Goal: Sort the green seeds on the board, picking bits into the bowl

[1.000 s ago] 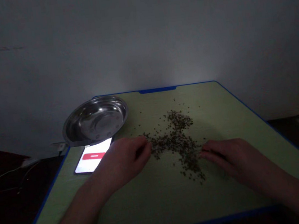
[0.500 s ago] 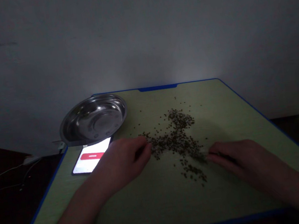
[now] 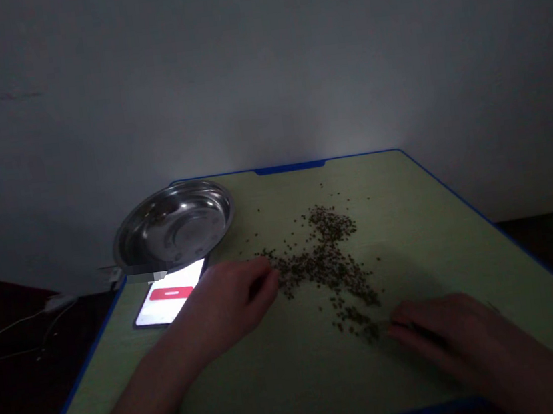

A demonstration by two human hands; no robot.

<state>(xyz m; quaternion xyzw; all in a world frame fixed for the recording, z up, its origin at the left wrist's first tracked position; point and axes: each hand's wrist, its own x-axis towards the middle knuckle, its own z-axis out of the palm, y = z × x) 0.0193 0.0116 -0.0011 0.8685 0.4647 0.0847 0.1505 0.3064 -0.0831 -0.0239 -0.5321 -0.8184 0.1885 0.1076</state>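
Observation:
Small dark grains (image 3: 314, 266), like peppercorns or seeds, lie scattered in a loose heap over the middle of the pale green table. My left hand (image 3: 239, 292) rests at the heap's left edge, thumb and fingers pinched together; anything between them is hidden. On the right, my right hand (image 3: 442, 327) is closed, with its fingertips just beside a smaller patch of grains (image 3: 356, 321). A faint thin thing seems to stick out of its fingertips toward that patch, too dark and blurred to name.
A shiny metal basin (image 3: 178, 226) stands at the table's back left. Partly under its rim lies a phone (image 3: 168, 307) with a lit screen. The table (image 3: 288, 380) has a blue edge (image 3: 455, 185). Behind is a grey wall (image 3: 259, 68); white cables (image 3: 13, 323) hang at left.
My right hand has come nearer to me, from the main heap down to the lower patch of grains. My left hand has stayed at the heap's left edge.

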